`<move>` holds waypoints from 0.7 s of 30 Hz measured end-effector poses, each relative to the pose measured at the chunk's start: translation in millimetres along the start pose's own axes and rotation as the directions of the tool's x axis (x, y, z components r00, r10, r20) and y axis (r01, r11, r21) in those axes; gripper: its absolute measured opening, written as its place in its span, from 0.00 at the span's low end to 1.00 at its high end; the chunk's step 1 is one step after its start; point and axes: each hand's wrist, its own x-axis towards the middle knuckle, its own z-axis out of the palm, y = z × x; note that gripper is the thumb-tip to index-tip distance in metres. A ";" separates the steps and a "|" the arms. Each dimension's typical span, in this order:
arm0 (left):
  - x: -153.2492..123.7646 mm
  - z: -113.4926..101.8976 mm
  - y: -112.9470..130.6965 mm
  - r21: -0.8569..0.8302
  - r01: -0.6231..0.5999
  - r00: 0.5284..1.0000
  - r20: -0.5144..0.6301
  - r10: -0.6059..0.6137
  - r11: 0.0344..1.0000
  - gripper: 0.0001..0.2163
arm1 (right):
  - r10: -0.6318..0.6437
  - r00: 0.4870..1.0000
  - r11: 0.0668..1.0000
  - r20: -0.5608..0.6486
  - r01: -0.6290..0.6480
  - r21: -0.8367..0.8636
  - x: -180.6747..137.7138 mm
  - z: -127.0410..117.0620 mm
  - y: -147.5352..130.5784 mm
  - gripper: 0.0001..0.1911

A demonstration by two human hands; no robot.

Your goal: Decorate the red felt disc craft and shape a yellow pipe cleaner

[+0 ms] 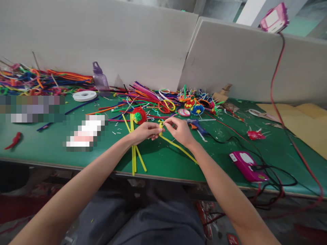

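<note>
Both hands meet above the green table (51, 143) near its front edge. My left hand (144, 132) and my right hand (178, 131) both pinch one yellow pipe cleaner (176, 145), which is bent between the fingertips and trails down to the right over the table. Several more yellow pipe cleaners (133, 153) lie under my left wrist, pointing at the table edge. Just behind my left hand sits a red pipe-cleaner flower with a green and yellow middle (139, 115).
Piles of coloured pipe cleaners (38, 81) and finished flowers (196, 109) fill the back. A purple bottle (100, 80), a white tape roll (84, 96), a blue glue gun (200, 128), a pink device (247, 166) with black and red cables and red pliers (14, 140) lie around.
</note>
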 end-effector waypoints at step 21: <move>5.9 -1.0 -3.4 -0.019 -0.101 0.948 -0.305 0.090 0.995 0.13 | -0.188 0.979 0.877 0.074 0.201 -0.436 -10.3 19.6 -2.0 0.04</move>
